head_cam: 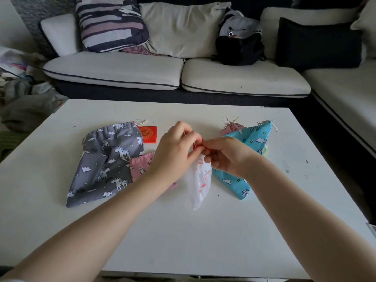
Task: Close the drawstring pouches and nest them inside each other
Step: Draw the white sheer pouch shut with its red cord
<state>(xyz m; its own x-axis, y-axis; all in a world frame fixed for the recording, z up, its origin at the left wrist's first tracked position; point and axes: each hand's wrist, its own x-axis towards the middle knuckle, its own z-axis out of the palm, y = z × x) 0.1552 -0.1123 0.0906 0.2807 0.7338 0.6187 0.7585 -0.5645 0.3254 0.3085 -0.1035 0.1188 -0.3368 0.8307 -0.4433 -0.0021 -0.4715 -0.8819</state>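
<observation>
A small white pouch with pink flamingo print hangs above the table, gathered at its top. My left hand and my right hand both pinch its top, where a red cord end shows between the fingers. A large grey unicorn pouch lies flat to the left. A pink pouch lies partly under my left wrist. A blue unicorn pouch lies to the right, with another small pink pouch behind it.
A red packet lies behind the grey pouch on the white table. Beyond the table stands a white sofa with cushions and a black backpack. Clothes are heaped on the floor at left.
</observation>
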